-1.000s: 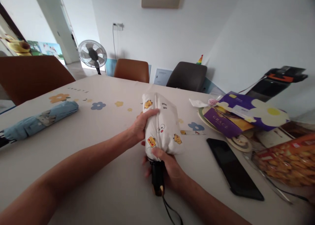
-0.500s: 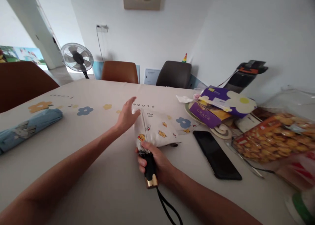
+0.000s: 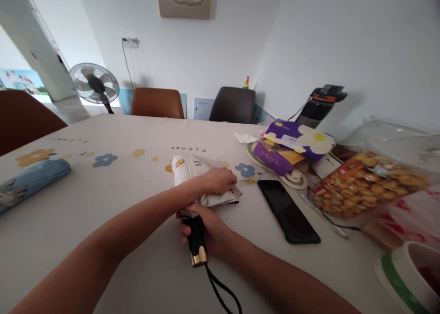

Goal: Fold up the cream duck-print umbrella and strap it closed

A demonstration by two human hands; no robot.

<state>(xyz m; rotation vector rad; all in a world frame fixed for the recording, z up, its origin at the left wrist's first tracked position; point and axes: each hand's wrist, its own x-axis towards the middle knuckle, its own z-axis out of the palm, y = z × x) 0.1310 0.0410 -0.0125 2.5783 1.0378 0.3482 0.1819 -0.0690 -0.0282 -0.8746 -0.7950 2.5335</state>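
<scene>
A folded white umbrella (image 3: 192,167) with small cartoon prints lies on the table, its black handle (image 3: 196,238) with a gold end pointing toward me. My right hand (image 3: 209,224) is wrapped round the handle, just below the canopy. My left hand (image 3: 220,180) reaches across and rests on the canopy's right side, fingers curled onto the fabric near its strap. A black wrist cord (image 3: 220,291) trails from the handle toward the table's near edge.
A blue folded umbrella (image 3: 29,181) lies at the far left. A black phone (image 3: 287,211) sits right of the white umbrella. Purple boxes on a plate (image 3: 290,144), a snack bag (image 3: 364,185) and a green-rimmed bowl (image 3: 409,272) crowd the right. Chairs and a fan (image 3: 94,82) stand behind.
The umbrella was held up in both hands, then laid flat on the table. My left hand let go, opened above it, and now presses on the canopy's right side.
</scene>
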